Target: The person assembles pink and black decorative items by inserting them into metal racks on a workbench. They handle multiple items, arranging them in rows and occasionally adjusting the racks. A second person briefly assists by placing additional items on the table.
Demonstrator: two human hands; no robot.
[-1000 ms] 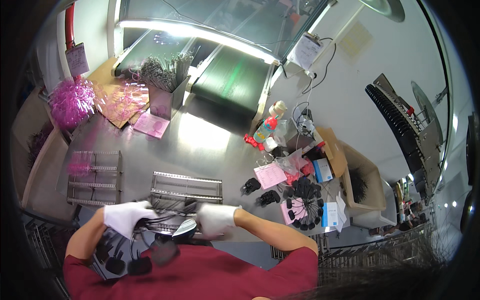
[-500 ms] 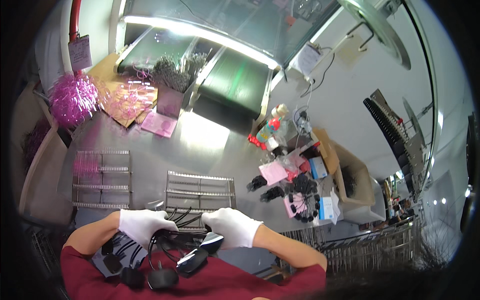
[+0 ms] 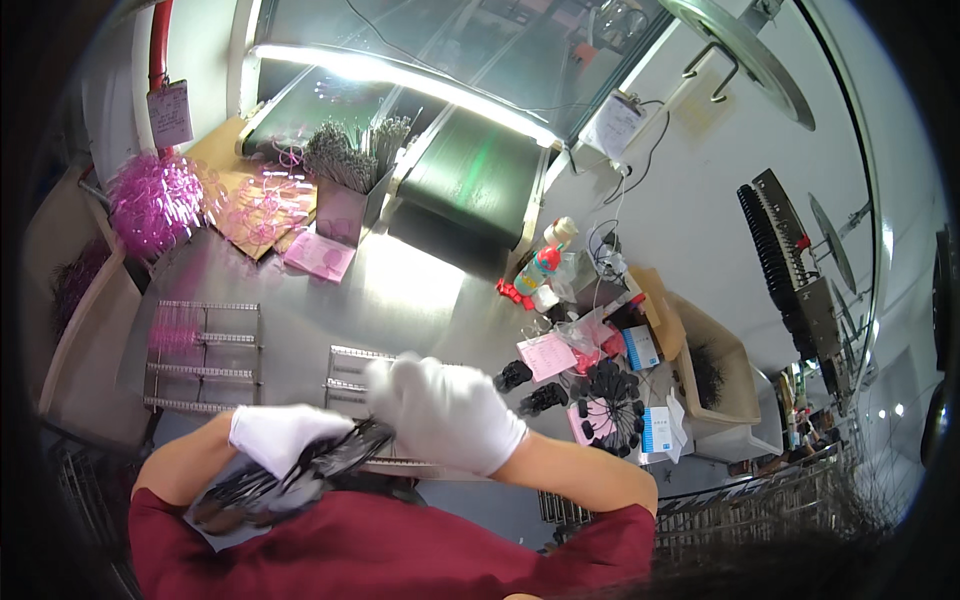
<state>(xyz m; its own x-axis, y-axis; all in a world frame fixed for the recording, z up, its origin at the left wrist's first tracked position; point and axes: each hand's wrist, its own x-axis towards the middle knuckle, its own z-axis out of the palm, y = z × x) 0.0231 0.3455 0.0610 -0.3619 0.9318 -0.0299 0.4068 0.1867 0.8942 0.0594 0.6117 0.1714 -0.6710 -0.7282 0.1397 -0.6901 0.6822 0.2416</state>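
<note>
Clutching blurred, glossy black cables [image 3: 300,478] near slotted metal rack [image 3: 347,384]: gloved left hand [image 3: 285,438]; right hand [image 3: 445,415] partly hiding rack, grip unclear.

Matt cloth gloves [image 3: 448,418]; smooth, shiny metal table [image 3: 297,312].

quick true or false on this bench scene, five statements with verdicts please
1. Both hands are bare. False: the left hand and right hand wear white gloves.
2. The left hand holds a black bundle. True.
3. The shiny pink strands hang at the far right. False: they are at the left.
4. The red-topped bottle is right of the green-lit belt. True.
5. The person's sleeves are white. False: the sleeves are dark red.
</note>
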